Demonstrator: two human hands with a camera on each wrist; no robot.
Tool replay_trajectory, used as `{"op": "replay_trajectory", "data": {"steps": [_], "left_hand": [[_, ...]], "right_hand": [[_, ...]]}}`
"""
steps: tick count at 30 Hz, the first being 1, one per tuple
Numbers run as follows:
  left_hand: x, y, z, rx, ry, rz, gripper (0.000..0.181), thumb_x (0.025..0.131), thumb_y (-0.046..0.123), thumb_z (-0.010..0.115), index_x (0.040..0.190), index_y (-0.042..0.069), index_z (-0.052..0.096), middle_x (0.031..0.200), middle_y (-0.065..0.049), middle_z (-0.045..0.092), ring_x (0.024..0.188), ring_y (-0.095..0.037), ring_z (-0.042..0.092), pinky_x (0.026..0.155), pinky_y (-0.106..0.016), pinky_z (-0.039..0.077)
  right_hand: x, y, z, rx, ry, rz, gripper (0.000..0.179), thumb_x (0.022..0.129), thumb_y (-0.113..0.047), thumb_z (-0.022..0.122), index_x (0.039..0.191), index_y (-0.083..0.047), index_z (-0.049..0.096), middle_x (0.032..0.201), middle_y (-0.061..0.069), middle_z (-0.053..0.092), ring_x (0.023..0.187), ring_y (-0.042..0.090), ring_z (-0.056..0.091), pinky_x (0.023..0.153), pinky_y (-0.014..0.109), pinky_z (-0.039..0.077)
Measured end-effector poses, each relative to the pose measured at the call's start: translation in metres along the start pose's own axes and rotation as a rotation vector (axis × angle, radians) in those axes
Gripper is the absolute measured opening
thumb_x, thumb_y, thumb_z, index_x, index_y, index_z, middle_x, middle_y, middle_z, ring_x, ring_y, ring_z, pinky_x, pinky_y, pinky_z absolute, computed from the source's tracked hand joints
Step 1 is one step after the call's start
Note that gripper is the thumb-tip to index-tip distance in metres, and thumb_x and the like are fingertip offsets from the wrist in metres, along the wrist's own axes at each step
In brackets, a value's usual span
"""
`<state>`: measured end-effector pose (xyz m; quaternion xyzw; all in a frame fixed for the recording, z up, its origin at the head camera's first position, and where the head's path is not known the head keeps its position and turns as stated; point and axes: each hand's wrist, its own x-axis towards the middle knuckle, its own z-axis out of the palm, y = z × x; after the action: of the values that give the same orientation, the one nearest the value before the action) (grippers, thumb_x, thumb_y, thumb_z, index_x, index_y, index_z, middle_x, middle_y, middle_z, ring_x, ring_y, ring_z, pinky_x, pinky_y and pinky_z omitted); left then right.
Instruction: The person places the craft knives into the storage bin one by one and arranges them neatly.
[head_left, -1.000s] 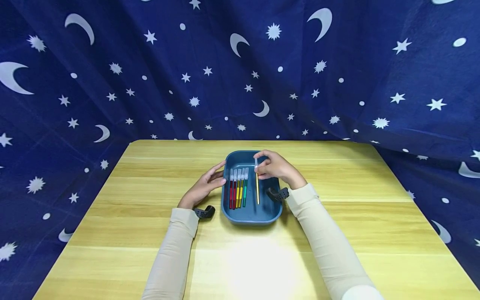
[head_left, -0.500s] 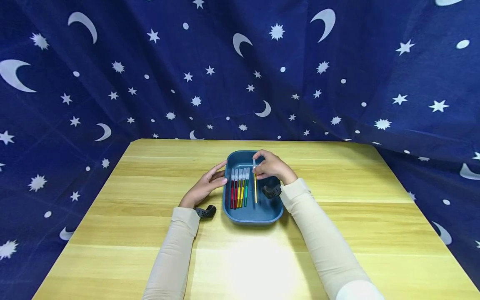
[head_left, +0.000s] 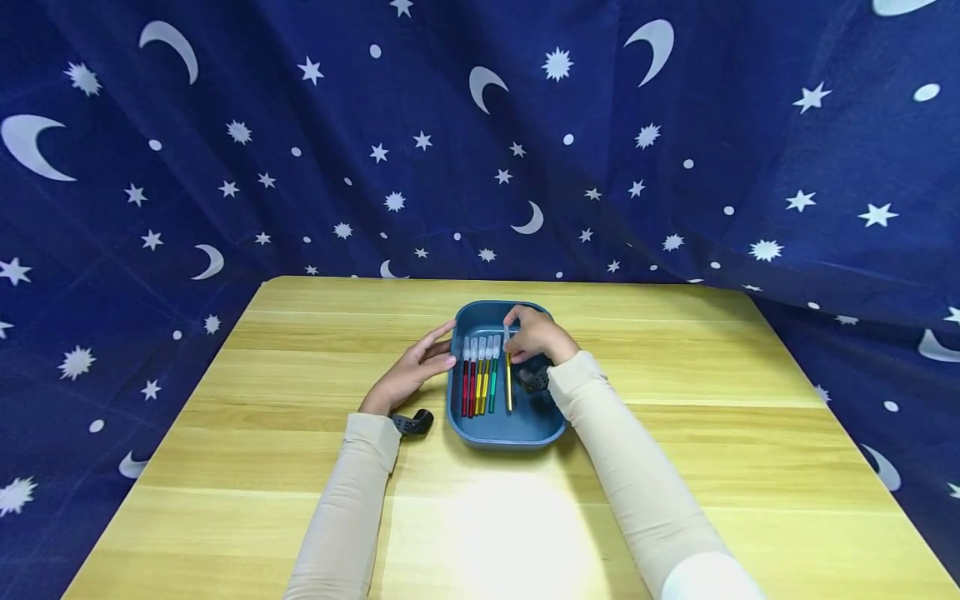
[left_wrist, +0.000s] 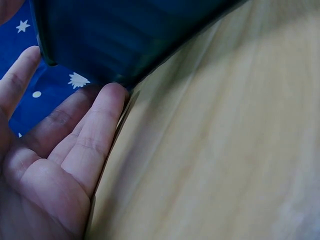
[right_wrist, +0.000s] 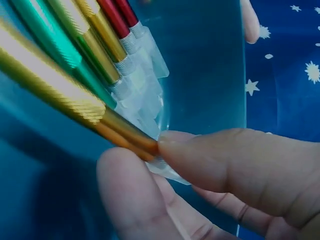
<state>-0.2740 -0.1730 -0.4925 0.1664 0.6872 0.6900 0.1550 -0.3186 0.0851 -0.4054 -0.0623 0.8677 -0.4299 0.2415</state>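
A blue rectangular tray (head_left: 532, 427) holds a row of craft knives with clear caps and knurled metal handles: two red knives (head_left: 468, 392), two gold ones and a green one (head_left: 492, 393). My right hand (head_left: 536, 335) is over the tray's right half, thumb and fingers pinching another gold craft knife (right_wrist: 65, 75) near its capped end. Its handle points toward me, just right of the green knife. Outside the tray's left wall, my left hand (head_left: 405, 377) has its fingers fairly straight, with fingertips right at the tray side (left_wrist: 125, 40) in the left wrist view.
The tray stands on a light wooden table (head_left: 315, 467), near its far edge. Behind the table hangs a dark blue cloth (head_left: 420, 100) with moons and stars. A black wrist-worn device (head_left: 412, 423) sits at the left wrist.
My right hand has moved left and slightly toward me, bringing the gold craft knife closer to the row. The left hand has stayed at the tray's side.
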Motion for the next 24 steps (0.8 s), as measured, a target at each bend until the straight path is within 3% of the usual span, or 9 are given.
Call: {"op": "replay_trajectory", "data": {"steps": [5, 12, 24], "left_hand": [[0.000, 0.000, 0.000, -0.002, 0.000, -0.001, 0.071, 0.111, 0.002, 0.055, 0.174, 0.013, 0.025, 0.171, -0.026, 0.033, 0.160, -0.041, 0.030, 0.127, -0.058, 0.031], [0.000, 0.000, -0.001, 0.007, 0.001, -0.009, 0.070, 0.111, 0.004, 0.056, 0.174, 0.015, 0.026, 0.171, -0.025, 0.034, 0.160, -0.040, 0.031, 0.127, -0.058, 0.032], [0.000, 0.000, -0.001, 0.008, 0.002, -0.009, 0.071, 0.111, 0.005, 0.057, 0.174, 0.016, 0.026, 0.171, -0.025, 0.034, 0.159, -0.039, 0.032, 0.126, -0.057, 0.033]], "right_hand": [[0.004, 0.000, 0.002, -0.031, -0.023, 0.026, 0.043, 0.096, 0.011, 0.069, 0.135, 0.007, 0.051, 0.089, 0.013, 0.063, 0.066, 0.015, 0.067, 0.068, 0.028, 0.064], [0.010, 0.001, 0.004, 0.034, -0.031, 0.076, 0.046, 0.094, 0.015, 0.068, 0.136, 0.010, 0.051, 0.082, 0.012, 0.064, 0.061, 0.013, 0.067, 0.065, 0.026, 0.064], [0.017, 0.005, 0.008, 0.071, -0.038, 0.092, 0.034, 0.095, 0.013, 0.070, 0.124, 0.008, 0.052, 0.087, 0.014, 0.065, 0.059, 0.011, 0.067, 0.064, 0.025, 0.063]]}}
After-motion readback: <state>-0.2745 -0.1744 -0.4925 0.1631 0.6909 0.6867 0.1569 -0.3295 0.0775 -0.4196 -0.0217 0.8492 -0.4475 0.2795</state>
